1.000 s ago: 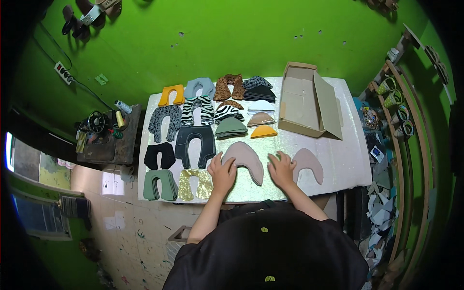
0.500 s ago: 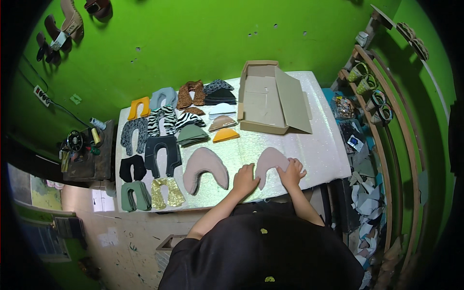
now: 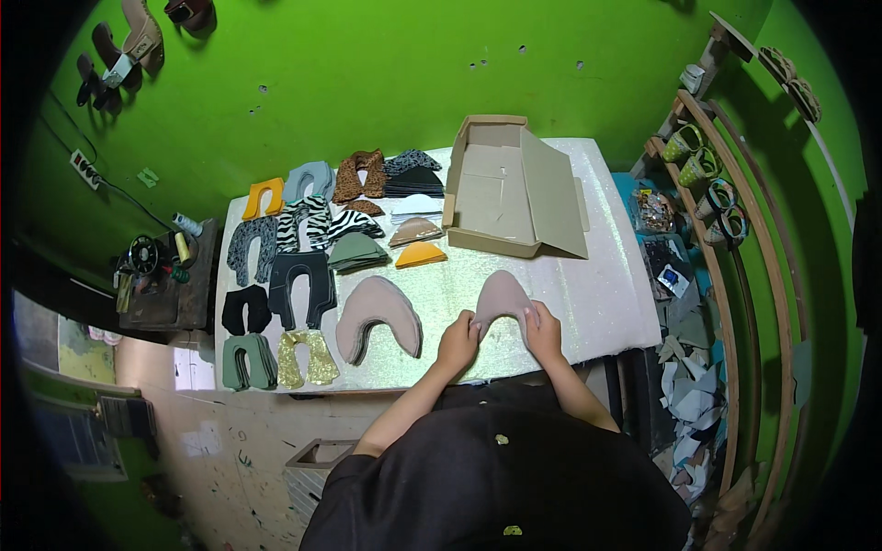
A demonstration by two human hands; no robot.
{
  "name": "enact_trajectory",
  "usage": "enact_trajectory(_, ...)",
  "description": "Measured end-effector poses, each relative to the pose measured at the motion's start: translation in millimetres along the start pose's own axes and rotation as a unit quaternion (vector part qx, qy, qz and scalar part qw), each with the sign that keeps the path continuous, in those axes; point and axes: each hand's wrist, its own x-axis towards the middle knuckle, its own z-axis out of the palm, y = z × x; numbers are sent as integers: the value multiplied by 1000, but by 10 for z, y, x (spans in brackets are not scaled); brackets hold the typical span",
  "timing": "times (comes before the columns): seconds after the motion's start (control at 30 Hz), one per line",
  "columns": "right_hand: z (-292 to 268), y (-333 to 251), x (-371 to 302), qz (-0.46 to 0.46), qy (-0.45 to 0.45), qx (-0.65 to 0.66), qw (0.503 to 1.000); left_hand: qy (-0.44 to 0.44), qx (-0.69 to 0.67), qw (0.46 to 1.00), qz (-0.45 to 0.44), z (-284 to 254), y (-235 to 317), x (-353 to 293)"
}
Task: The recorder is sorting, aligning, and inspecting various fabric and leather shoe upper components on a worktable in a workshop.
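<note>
Both my hands are on a dusty-pink, U-shaped shoe-upper piece (image 3: 502, 286) near the table's front edge, its curve pointing away from me. My left hand (image 3: 458, 341) pinches its left leg. On the right leg, my right hand (image 3: 544, 331) is closed, thumb on top and fingers along the outer edge. To the left of my hands lies a thick stack of matching pink pieces (image 3: 378, 308), their edges layered. Whether I hold one piece or several layers is hard to make out.
Stacks of cut pieces cover the table's left side, among them zebra print (image 3: 303, 223), gold glitter (image 3: 308, 358) and green (image 3: 248, 361). An open cardboard box (image 3: 496, 188) stands at the back. Right of the table are a wooden rack with sandals (image 3: 700, 165) and a heap of scraps (image 3: 694, 395).
My left hand has gone from resting beside the pink piece to pinching its left leg. The right hand has closed on the other leg, and the piece has shifted slightly left and nearer the box.
</note>
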Motion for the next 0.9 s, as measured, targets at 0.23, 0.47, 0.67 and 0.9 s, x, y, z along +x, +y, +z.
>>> enact_trajectory(0.23, 361, -689, 103, -10, -48, 115, 992, 153, -105, 981, 49, -725, 12, -300)
enact_trajectory(0.47, 1125, -1179, -36, -126, -98, 28, 987, 269, -34, 962, -34, -1485, -536, -534)
enact_trajectory(0.67, 1526, -1251, -89, -102, -127, 1, 987, 261, 42, 961, -84, -1746, -867, -531)
enact_trajectory(0.9, 1564, -1380, -100, -64, -157, -70, 983, 235, 110, 959, -114, -1844, -1047, -523)
